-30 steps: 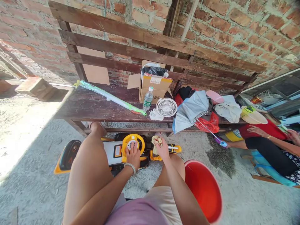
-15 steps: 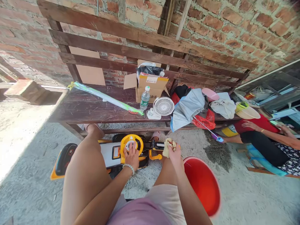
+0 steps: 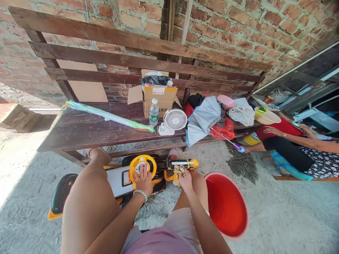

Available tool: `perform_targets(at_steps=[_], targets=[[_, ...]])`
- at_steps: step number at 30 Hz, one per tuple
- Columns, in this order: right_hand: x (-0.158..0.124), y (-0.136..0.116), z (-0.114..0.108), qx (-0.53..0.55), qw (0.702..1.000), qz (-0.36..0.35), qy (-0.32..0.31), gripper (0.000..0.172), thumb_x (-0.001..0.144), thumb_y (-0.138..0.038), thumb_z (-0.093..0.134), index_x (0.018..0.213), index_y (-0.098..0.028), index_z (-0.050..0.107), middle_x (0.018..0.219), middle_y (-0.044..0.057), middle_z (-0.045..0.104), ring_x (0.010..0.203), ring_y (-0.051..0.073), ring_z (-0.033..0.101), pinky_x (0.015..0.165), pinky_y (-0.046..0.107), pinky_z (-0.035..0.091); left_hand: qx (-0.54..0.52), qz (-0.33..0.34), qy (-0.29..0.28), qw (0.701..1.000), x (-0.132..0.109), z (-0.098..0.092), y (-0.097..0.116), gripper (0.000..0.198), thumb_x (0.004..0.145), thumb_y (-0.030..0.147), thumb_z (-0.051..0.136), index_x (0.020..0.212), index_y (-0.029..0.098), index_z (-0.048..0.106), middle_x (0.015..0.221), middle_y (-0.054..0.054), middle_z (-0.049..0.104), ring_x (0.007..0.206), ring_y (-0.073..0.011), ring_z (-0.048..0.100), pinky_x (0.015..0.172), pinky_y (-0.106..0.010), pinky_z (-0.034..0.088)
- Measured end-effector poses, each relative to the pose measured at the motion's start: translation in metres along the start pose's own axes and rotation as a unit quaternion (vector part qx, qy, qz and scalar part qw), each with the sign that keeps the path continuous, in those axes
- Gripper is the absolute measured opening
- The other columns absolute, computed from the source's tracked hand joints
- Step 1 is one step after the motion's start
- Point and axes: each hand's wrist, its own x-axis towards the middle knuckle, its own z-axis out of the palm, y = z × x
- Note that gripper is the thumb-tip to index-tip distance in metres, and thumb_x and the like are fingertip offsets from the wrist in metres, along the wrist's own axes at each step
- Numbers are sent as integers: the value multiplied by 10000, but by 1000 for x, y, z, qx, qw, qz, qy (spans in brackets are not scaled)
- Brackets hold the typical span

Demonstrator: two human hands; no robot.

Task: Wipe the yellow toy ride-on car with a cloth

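A ride-on toy vehicle with a white body (image 3: 114, 181) and yellow-black parts stands on the floor between my legs. My left hand (image 3: 144, 181) is closed over the lower part of its yellow steering wheel (image 3: 131, 166), fingers reaching onto the hub. In my right hand (image 3: 186, 180) is a bunched, beige, stained cloth (image 3: 179, 170). The hand and cloth are beside the toy's yellow-black arm (image 3: 185, 163) and the small yellow lever (image 3: 171, 177); whether the cloth touches them I cannot tell.
A red bucket (image 3: 225, 208) stands right of my leg. Ahead, a wooden bench (image 3: 79, 132) holds a carton (image 3: 159, 100), a water bottle (image 3: 154, 113), a white fan (image 3: 175, 119), a wrapped long item (image 3: 106, 114) and an umbrella (image 3: 202, 120). Another person (image 3: 291, 150) sits far right.
My right hand has moved the cloth down and left, closer to the yellow lever, uncovering the tip of the toy's arm. My left hand stays on the wheel. The view has shifted slightly right.
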Motion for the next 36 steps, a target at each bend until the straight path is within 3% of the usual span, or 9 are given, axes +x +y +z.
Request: perform_targets(at_steps=[3, 5, 10, 14, 19, 24, 29, 32, 36], targets=[[3, 7, -13, -2, 991, 63, 121, 409, 930, -384, 530, 1308, -269, 635, 1148, 131, 732, 1095, 333, 696, 960, 499, 587, 6, 8, 2, 1000, -1, -2, 1, 444, 930, 138, 595, 1359, 162, 709, 1878, -148, 99, 1751, -384, 49, 1364, -736, 100], [9, 5, -20, -27, 989, 70, 126, 420, 921, -375, 539, 1325, -276, 601, 1160, 123, 739, 1087, 314, 710, 936, 458, 596, 7, 8, 6, 1000, -2, -2, 1, 443, 937, 142, 586, 1364, 165, 705, 1881, -139, 92, 1752, -379, 35, 1365, -733, 98], [12, -15, -17, -121, 992, 30, -16, 459, 762, -204, 675, 1204, -308, 611, 1241, 54, 766, 948, 261, 753, 831, 357, 592, 6, 1, 3, 1000, 0, 0, 1, 424, 941, 112, 557, 1332, 147, 717, 1883, -150, 104, 1753, -373, 37, 1367, -732, 82], [3, -27, -11, -201, 961, -72, -175, 448, 729, -110, 694, 1132, -295, 628, 1454, 60, 723, 1058, 264, 764, 910, 343, 571, 4, 6, 4, 1000, 0, -1, 0, 383, 946, 160, 613, 1312, 160, 727, 1884, -156, 114, 1752, -389, 25, 1359, -743, 95], [13, -23, -29, -242, 933, -122, -235, 449, 728, -33, 686, 1095, -280, 610, 1585, 53, 636, 1154, 256, 737, 921, 325, 531, -2, 7, -3, 1000, -1, -3, -1, 416, 944, 151, 589, 1342, 160, 711, 1883, -142, 109, 1753, -375, 23, 1368, -722, 102], [26, -17, -37, -267, 937, -70, -215, 409, 756, -52, 716, 1078, -267, 586, 1543, 79, 640, 1094, 249, 728, 851, 314, 509, 5, 8, -2, 1000, 0, -3, -2, 409, 961, 148, 550, 1329, 161, 727, 1882, -140, 118, 1753, -372, 38, 1373, -713, 87], [26, -1, -31, -252, 958, 31, -129, 383, 786, -114, 698, 1110, -275, 572, 1572, 114, 601, 882, 212, 734, 726, 321, 505, 0, 20, -2, 1000, 0, -1, -6, 439, 956, 123, 525, 1345, 169, 723, 1882, -127, 124, 1755, -359, 38, 1377, -707, 81], [24, 4, -28, -234, 968, 44, -81, 382, 783, -137, 695, 1115, -287, 580, 1556, 127, 627, 827, 214, 744, 716, 337, 526, -3, 20, -1, 1000, 0, 0, -6, 421, 964, 127, 531, 1335, 172, 725, 1883, -126, 101, 1754, -362, 29, 1376, -713, 54], [9, -6, -22, -239, 963, 22, -121, 355, 782, -133, 702, 1088, -279, 596, 1581, 134, 627, 901, 246, 767, 794, 363, 558, -3, 15, 5, 1000, -1, 0, -4, 381, 977, 185, 598, 1338, 173, 723, 1881, -149, 98, 1752, -383, 33, 1368, -729, 55]])
